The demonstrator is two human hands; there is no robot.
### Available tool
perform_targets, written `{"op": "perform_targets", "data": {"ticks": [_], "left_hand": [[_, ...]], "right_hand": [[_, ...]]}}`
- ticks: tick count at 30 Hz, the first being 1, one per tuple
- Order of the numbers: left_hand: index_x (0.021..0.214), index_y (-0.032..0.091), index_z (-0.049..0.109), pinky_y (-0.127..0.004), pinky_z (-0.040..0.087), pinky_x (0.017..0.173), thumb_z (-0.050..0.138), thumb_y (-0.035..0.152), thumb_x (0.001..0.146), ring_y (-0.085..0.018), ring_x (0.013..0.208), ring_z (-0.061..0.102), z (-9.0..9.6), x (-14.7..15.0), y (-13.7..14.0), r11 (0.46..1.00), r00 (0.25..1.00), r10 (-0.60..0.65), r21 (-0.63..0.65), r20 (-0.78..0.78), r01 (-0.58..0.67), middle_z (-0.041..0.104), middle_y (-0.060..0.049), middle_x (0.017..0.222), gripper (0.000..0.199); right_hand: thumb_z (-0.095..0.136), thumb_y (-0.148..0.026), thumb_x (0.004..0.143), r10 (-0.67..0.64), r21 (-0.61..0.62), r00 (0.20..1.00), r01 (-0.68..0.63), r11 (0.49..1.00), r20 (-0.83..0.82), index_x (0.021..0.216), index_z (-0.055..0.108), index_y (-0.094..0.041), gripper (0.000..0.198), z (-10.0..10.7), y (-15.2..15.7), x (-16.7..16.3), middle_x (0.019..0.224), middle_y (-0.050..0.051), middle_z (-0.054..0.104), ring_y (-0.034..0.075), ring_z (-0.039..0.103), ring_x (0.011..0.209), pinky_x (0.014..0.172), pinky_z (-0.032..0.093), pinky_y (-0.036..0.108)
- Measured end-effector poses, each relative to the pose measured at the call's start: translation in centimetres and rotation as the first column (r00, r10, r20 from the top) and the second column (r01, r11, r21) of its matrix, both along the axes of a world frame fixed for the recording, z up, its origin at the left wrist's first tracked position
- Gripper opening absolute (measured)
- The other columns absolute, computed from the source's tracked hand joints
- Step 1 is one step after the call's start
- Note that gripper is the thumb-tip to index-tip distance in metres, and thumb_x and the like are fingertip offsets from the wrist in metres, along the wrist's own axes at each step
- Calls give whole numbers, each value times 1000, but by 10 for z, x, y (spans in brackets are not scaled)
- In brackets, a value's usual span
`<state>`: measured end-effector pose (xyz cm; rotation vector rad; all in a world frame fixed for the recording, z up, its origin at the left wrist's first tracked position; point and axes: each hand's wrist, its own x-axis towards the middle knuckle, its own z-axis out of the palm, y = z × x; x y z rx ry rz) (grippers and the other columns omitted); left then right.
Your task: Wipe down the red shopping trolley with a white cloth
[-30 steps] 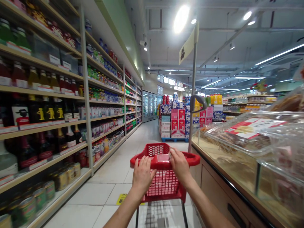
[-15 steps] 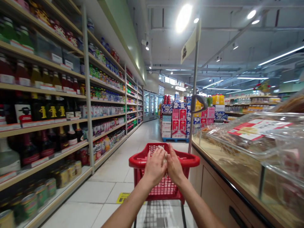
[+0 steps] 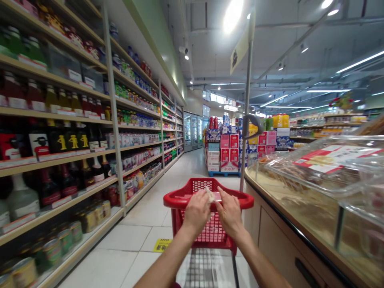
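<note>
My left hand [image 3: 195, 212] is closed round a crumpled whitish tissue [image 3: 209, 195], which sticks out between thumb and fingers. Beside it, a small gap to the right, my right hand [image 3: 230, 211] holds nothing; its fingers point forward, with the thumb apart from them. Both hands are over the near side of a red shopping cart [image 3: 177, 203] with a mesh basket. They cover part of its rim, and I cannot tell whether they touch it.
Shelves of bottles and cans [image 3: 57, 158] line the left side. On the right runs a display counter [image 3: 288, 228] with clear plastic lids. A metal pole [image 3: 248, 88] stands by its corner. Farther ahead are stacked boxes [image 3: 229, 148] on a blue pallet. A yellow sticker [image 3: 162, 245] marks the tiled floor.
My right hand has moved away to the right from my left hand. More of the tissue shows in my left hand. The view has shifted slightly.
</note>
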<state>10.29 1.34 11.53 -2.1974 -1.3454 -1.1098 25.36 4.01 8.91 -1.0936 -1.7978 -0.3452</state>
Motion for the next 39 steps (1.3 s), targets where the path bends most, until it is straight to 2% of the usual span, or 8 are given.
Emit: {"op": "perform_targets", "data": {"ticks": [4,7,11,18,21,25,33,39], "left_hand": [[106,16,54,-39,39,97,42,13,77,-19,112,46,0,36,7,998,999,-32,46,-13,33,55,-9,118,32],[102,16,56,-36,40,95,36,11,78,-17,110,48,-1,-12,8,998,999,30,62,13,-31,58,-7,113,31],[95,16,58,-40,44,91,37,18,80,-20,102,54,0,-78,7,960,958,266,61,110,-274,61,-9,106,26],[104,19,55,-42,37,97,36,16,82,-18,110,48,1,8,-2,992,997,-48,112,-64,55,60,-6,110,30],[100,19,57,-42,39,95,37,14,80,-18,104,51,1,-10,0,990,996,-60,120,-70,69,62,-6,103,29],[93,19,60,-41,45,89,37,15,79,-18,97,55,2,-64,5,989,993,107,95,41,-111,64,-6,98,27],[99,18,57,-38,39,96,38,15,80,-17,105,50,6,15,2,977,981,-176,106,-85,185,62,-5,104,27],[96,17,59,-40,44,90,35,21,83,-19,101,53,-1,-49,9,991,997,55,122,57,-62,62,-7,102,28]], "right_hand": [[28,-35,88,83,11,997,-83,997,13,130,32,-18,46,-1,1,6,116,10,55,20,52,100,86,36,38],[28,-34,88,85,9,996,-85,996,-10,131,29,-18,47,-2,0,9,114,9,56,20,52,100,87,35,39],[29,-35,87,51,29,999,-50,998,-17,130,33,-19,46,-4,-2,1,115,9,55,21,51,102,90,32,42],[28,-36,87,78,29,997,-78,997,8,127,36,-16,46,-8,-3,-1,118,11,53,21,49,104,90,32,41],[28,-35,87,84,14,996,-84,996,0,129,34,-18,45,-6,-4,4,116,10,55,21,51,102,89,33,42],[29,-35,87,67,30,998,-66,997,-4,129,34,-19,46,-5,-5,2,116,8,55,21,50,104,90,33,42],[28,-38,87,100,27,995,-100,995,6,127,36,-15,46,-7,-3,3,118,10,53,21,50,103,90,32,40],[27,-36,88,87,17,996,-87,996,-32,129,33,-18,46,-6,-2,6,117,9,53,21,49,103,90,31,41]]}}
